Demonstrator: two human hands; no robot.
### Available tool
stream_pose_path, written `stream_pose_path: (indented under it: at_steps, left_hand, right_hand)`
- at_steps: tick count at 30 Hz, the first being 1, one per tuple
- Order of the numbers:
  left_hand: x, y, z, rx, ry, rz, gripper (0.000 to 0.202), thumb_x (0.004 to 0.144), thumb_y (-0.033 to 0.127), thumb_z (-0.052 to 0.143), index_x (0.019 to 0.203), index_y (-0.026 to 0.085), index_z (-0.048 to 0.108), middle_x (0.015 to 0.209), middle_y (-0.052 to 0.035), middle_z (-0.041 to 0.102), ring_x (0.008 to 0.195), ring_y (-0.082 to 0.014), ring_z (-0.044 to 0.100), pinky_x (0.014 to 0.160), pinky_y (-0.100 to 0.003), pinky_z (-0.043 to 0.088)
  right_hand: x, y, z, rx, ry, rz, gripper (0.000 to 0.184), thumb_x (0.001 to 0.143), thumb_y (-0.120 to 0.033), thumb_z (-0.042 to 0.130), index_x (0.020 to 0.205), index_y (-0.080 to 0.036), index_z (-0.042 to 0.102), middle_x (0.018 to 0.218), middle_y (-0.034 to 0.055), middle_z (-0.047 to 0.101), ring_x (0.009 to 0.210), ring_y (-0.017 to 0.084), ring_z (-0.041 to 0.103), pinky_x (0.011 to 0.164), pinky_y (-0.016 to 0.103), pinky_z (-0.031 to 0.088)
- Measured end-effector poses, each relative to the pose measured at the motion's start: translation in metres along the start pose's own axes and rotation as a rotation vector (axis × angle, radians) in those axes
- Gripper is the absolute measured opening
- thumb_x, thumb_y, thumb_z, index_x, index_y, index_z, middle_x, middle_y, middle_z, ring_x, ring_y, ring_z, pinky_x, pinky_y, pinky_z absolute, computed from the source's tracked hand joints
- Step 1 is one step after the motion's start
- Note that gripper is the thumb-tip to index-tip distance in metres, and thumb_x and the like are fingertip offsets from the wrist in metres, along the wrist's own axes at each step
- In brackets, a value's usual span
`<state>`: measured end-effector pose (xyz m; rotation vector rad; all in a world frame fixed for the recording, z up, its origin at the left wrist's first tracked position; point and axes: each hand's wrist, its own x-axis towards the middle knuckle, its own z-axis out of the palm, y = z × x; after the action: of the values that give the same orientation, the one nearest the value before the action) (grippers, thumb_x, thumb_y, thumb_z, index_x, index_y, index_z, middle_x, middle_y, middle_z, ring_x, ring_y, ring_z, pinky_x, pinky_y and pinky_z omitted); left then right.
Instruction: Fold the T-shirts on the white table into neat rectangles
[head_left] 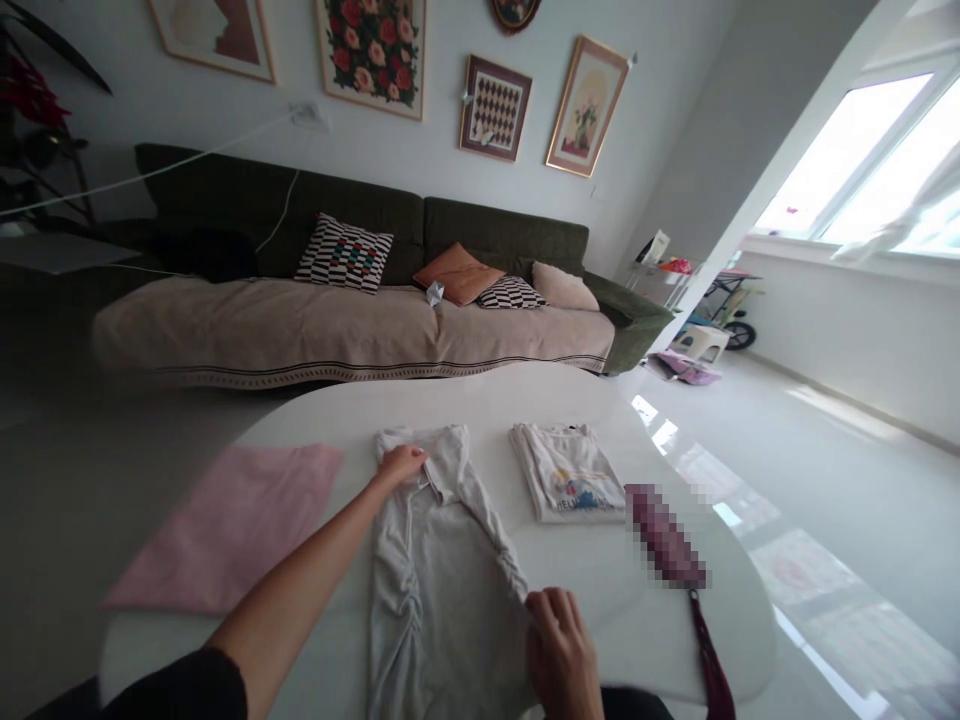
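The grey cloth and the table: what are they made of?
Grey cloth: probably thin, soft knit, maybe cotton, with a dull finish; it gathers in little wrinkles along its sides. Table: its white top looks hard and smooth, with no grain showing. It could be painted wood, stone or plastic; I can't tell.

Dim light indoors, overexposed window (840,150) at right, glare on floor (817,560)

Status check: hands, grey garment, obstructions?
Left hand pinching grey garment near its far end. Right hand at its right edge, grip unclear. Garment on table. Pink cloth left, printed shirt right, neither touching it.
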<state>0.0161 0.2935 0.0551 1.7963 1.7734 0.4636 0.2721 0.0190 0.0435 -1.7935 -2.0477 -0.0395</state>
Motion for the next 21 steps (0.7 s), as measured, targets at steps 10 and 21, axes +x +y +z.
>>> stream_pose_path:
  at_steps: [10,21]
  left_hand:
    - [0.042,0.054,0.009,0.056,-0.057,0.201,0.025,0.070,0.037,0.055,0.077,0.015,0.063,0.080,-0.0041,0.067,0.081,-0.0209,0.059,0.070,-0.024,0.041]
    - [0.046,0.045,-0.021,0.284,-0.045,0.119,0.017,0.066,0.027,0.059,0.079,0.017,0.065,0.080,-0.0053,0.066,0.085,-0.0224,0.058,0.074,-0.028,0.041]
  right_hand:
    - [-0.034,-0.014,0.039,0.152,-0.092,-0.039,0.064,0.054,0.001,0.043,0.109,-0.027,0.055,0.090,0.0034,0.060,0.083,0.021,0.056,0.074,0.029,0.047]
    - [-0.038,-0.008,0.038,0.038,0.040,-0.407,0.048,0.074,-0.017,0.050,0.122,-0.023,0.049,0.072,0.0054,0.061,0.064,0.020,0.058,0.057,0.028,0.051]
